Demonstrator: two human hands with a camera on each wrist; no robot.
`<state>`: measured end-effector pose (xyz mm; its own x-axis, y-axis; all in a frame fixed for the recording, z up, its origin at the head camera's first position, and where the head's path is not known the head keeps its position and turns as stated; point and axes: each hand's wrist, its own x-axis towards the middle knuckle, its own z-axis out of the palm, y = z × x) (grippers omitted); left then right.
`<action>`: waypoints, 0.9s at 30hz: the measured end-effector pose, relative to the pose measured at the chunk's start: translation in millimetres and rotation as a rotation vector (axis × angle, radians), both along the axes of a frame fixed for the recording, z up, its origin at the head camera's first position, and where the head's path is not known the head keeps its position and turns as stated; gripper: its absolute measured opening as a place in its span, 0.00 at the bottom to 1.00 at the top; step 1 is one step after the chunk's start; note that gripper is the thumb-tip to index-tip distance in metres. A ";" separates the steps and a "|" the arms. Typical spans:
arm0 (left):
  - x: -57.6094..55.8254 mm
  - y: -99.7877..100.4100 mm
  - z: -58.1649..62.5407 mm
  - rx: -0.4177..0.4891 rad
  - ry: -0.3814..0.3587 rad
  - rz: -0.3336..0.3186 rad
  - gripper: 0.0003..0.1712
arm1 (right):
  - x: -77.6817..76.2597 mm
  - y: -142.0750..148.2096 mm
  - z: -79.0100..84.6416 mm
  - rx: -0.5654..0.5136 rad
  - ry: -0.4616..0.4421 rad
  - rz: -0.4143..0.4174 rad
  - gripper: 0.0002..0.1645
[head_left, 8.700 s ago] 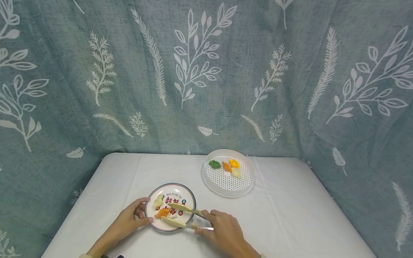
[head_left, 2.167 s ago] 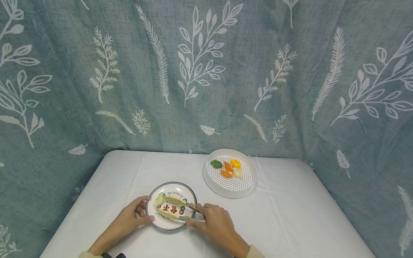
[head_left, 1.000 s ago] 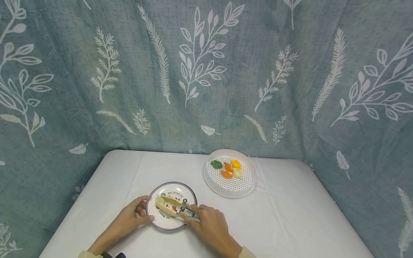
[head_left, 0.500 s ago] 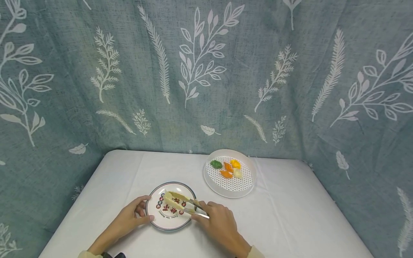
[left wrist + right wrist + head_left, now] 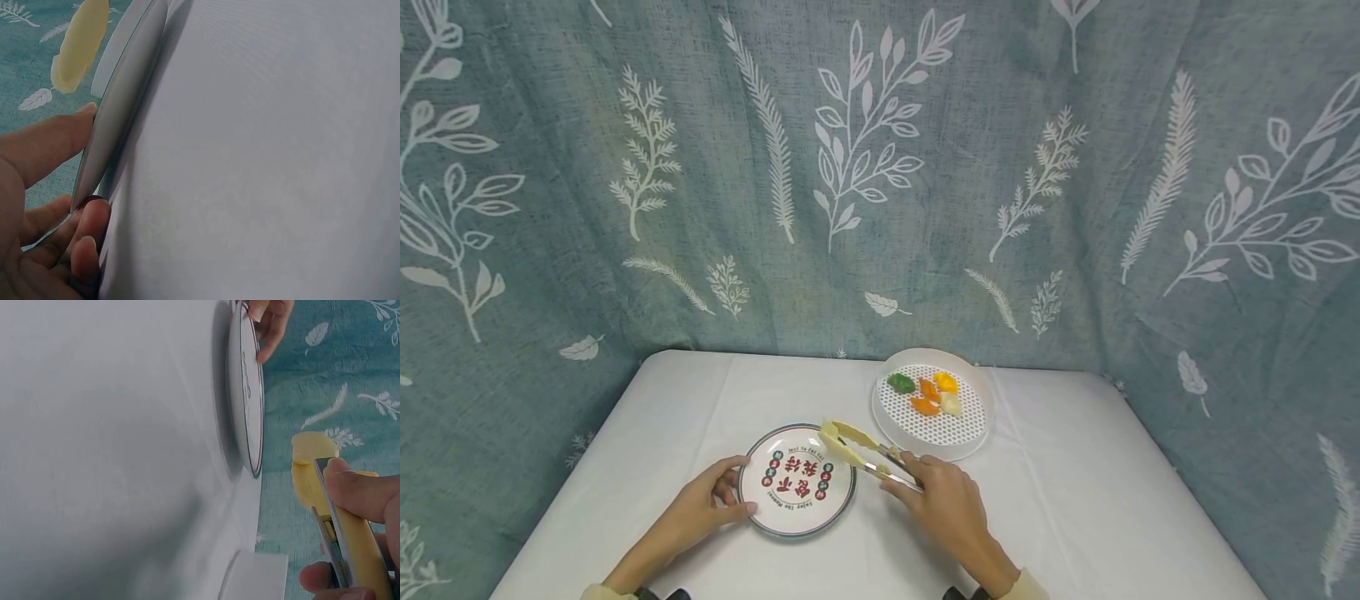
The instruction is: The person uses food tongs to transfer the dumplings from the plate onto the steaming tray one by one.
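Note:
My left hand (image 5: 707, 497) grips the left rim of a white plate (image 5: 778, 515) with red and green lettering; in the left wrist view the thumb lies on the upper edge and fingers curl below. My right hand (image 5: 946, 502) holds metal tongs (image 5: 880, 472) with pale yellow tips. Over the plate's upper right edge, the tips come together around a small pale piece (image 5: 828, 431), shaped rather like a dumpling and much the tips' colour, so its outline is hard to make out. Nothing lies on the plate's face.
A round white perforated tray (image 5: 951, 432) with a raised rim stands at the back, right of the plate. On it sit several small dumpling-like pieces: green (image 5: 901, 383), orange (image 5: 925, 406), yellow (image 5: 946, 382) and pale (image 5: 951, 404). A patterned curtain (image 5: 880, 167) hangs behind the white-covered table (image 5: 1075, 500).
An orange piece went from plate to tray earlier. The tongs then closed on the pale piece at the plate's left and carried it up and right. The left hand stayed on the rim.

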<state>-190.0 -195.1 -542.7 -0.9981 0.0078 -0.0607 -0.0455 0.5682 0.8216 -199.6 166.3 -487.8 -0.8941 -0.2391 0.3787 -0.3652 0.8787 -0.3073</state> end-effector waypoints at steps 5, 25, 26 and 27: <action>0.2 0.0 0.0 -0.001 0.012 -0.006 0.48 | -3.7 14.9 4.6 -0.017 0.003 -0.039 0.34; 2.0 -1.3 -2.1 0.025 0.003 -0.008 0.46 | -31.1 70.9 5.7 -0.024 -0.051 -0.187 0.36; 2.2 -1.0 -2.1 0.024 0.001 -0.007 0.46 | -32.5 72.3 5.2 -0.020 -0.060 -0.191 0.36; 2.4 -0.7 -2.1 0.024 0.001 -0.006 0.46 | -33.7 73.6 4.6 -0.016 -0.068 -0.194 0.36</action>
